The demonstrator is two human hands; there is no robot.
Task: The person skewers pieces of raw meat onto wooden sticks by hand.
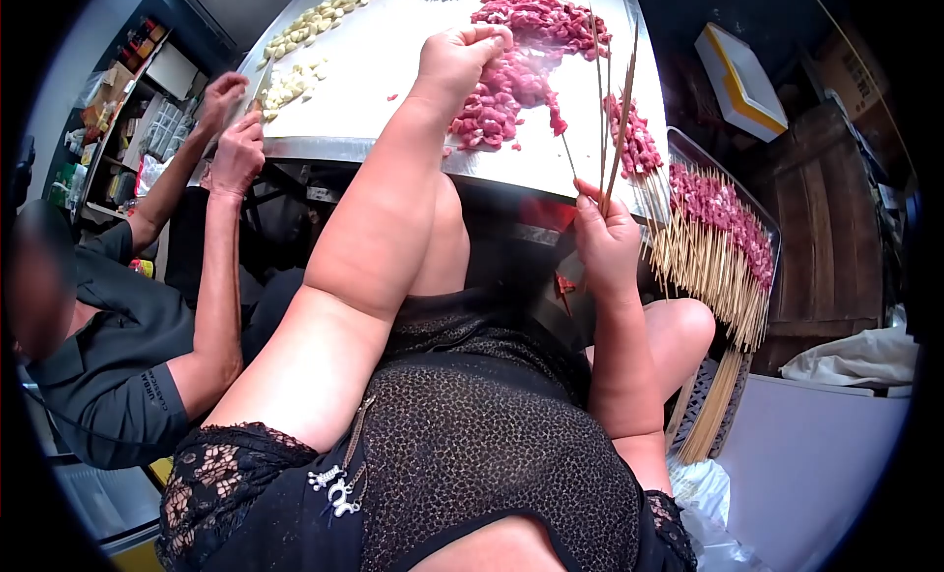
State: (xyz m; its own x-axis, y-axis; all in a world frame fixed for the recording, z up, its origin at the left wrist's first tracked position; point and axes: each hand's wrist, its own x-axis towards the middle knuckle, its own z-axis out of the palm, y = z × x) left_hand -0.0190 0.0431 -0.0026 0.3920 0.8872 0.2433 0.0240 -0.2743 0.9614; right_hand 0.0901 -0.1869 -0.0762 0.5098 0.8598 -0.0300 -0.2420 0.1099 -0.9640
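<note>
My left hand [460, 65] is over the white table [393, 70], its fingers pinched at the edge of the raw meat pieces [501, 85]; what is between the fingertips is hard to make out. Several thin skewers [603, 110] stand up from my right hand [605, 233], which is closed round them in front of the table edge. One skewer leans left with red meat [558, 115] at its tip. Right of these, meat-loaded skewers [637, 144] lie on the table corner.
A tray [775, 238] at the right holds many loaded skewers [723, 218], with bare sticks [715, 405] below. Pale cloves [315, 21] lie on the table's left. A co-worker's hands [236, 154] are beside them. A white and yellow box [739, 80] is at the upper right.
</note>
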